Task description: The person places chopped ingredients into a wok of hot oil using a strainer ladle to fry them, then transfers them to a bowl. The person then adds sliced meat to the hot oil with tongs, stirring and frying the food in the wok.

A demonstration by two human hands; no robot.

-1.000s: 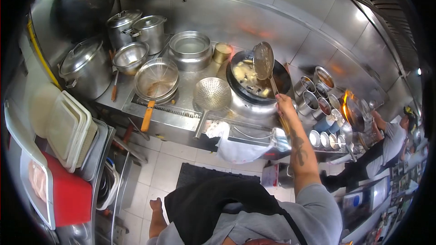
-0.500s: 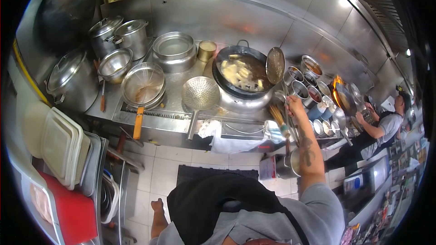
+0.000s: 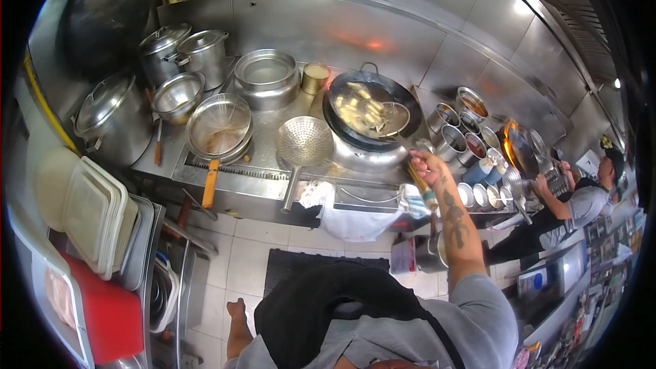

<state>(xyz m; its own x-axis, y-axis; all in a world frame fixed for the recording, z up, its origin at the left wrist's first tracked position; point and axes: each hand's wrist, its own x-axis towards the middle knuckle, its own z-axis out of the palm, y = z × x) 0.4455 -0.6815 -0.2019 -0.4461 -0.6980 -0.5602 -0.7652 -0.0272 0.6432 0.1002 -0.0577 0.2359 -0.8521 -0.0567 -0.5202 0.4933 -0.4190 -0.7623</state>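
My right hand is closed around the handle of a round skimmer. The skimmer's head is dipped into the right side of a black wok. Inside the wok, pale yellow, stick-like pieces of food lie in dark oil. A brush with a bamboo-coloured handle stands just below my right hand. My left hand hangs low at my side over the tiled floor, small in view, with its fingers curled in and nothing visible in them.
Left of the wok are a perforated strainer, an orange-handled sieve, a metal pot and a tin can. Seasoning containers stand to the right. Beyond them a co-worker works near a flaming wok.
My right hand has moved slightly left, bringing the skimmer from upright at the wok's right rim down into the oil. The food pieces have shifted. My left hand stays low.
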